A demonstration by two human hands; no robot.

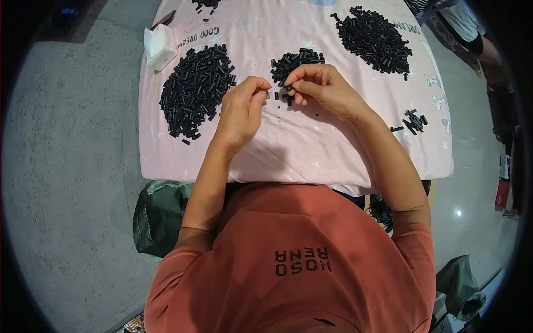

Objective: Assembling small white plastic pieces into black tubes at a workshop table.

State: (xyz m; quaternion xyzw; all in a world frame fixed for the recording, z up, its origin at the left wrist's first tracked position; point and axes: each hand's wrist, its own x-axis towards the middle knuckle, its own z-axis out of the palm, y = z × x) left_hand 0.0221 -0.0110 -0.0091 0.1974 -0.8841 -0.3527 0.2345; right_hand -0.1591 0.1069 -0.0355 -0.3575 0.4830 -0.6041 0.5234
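Over the pink cloth my right hand (327, 89) pinches a small black cylindrical piece (289, 87) between thumb and fingers. It is just in front of the small middle pile of black pieces (302, 57). To its left, my left hand (243, 108) has thumb and forefinger closed together; what they hold, if anything, is too small to make out. The two hands are a short way apart. A few loose black pieces (276, 96) lie between them. Left of my left hand spreads a large pile of black cylindrical pieces (197, 91).
The table's pink printed cloth (294, 158) also carries a big black pile (373, 40) at far right and several longer black pieces (414, 122) at right. A white tissue pack (160, 47) stands at the left edge. A dark green bag (161, 216) is below left. Another person (463, 25) is at upper right.
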